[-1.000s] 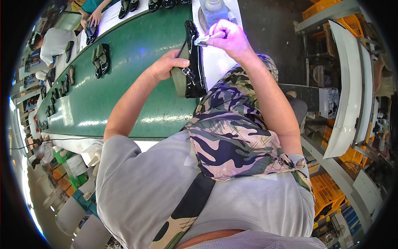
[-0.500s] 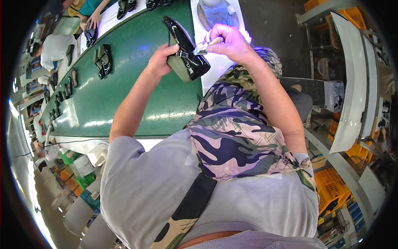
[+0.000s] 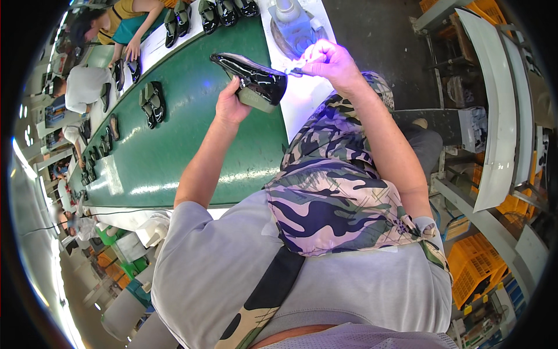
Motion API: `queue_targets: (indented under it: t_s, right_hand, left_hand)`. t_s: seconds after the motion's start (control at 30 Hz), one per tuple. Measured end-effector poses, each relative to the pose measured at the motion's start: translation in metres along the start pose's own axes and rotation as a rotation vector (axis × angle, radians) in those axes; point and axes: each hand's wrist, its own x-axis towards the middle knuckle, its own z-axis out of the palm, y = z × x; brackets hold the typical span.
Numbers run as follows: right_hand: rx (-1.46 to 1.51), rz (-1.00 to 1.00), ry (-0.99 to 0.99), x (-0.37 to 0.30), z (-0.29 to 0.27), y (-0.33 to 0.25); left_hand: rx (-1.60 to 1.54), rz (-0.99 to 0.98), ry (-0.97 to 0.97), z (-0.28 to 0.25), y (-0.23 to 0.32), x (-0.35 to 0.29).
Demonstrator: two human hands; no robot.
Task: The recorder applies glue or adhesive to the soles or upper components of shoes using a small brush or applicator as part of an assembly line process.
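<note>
My left hand is closed around a black patent shoe with a grey-green wedge heel. The shoe hangs in the air over the green work surface, tilted, its toe end toward my right hand. Just right of the shoe, my right hand pinches a small, crumpled whitish cloth. The cloth looks slightly apart from the shoe, and part of it is hidden in my fingers. Bright violet light falls around this hand.
A bluish device stands on the white tabletop ahead. A pair of black shoes rests on the green surface, and several more line its far edge. A co-worker's hand touches shoes there. Orange crates sit at right.
My left hand has turned the shoe from steeply slanted to nearer level. My right hand, with the cloth, has drawn back a little to the right from the shoe. The whole view has shifted slightly.
</note>
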Motion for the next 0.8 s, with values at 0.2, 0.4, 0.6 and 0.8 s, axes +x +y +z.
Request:
queue_targets:
  t_s: [0.2, 0.4, 0.6, 0.8]
  right_hand:
    - [0.169, 0.041, 0.212, 0.003, 0.005, 0.011]
    - [0.163, 0.151, 0.375, -0.009, 0.005, 0.0]
    - [0.212, 0.157, 0.507, -0.021, -0.012, -0.001]
    - [0.196, 0.133, 0.637, -0.037, -0.025, -0.029]
  left_hand:
    - [-0.083, 0.103, -0.052, 0.008, -0.013, 0.004]
    - [-0.038, 0.088, -0.04, 0.032, -0.02, 0.008]
    - [0.127, 0.296, -0.065, 0.055, -0.021, 0.015]
    - [0.466, 0.513, -0.151, 0.097, -0.024, 0.035]
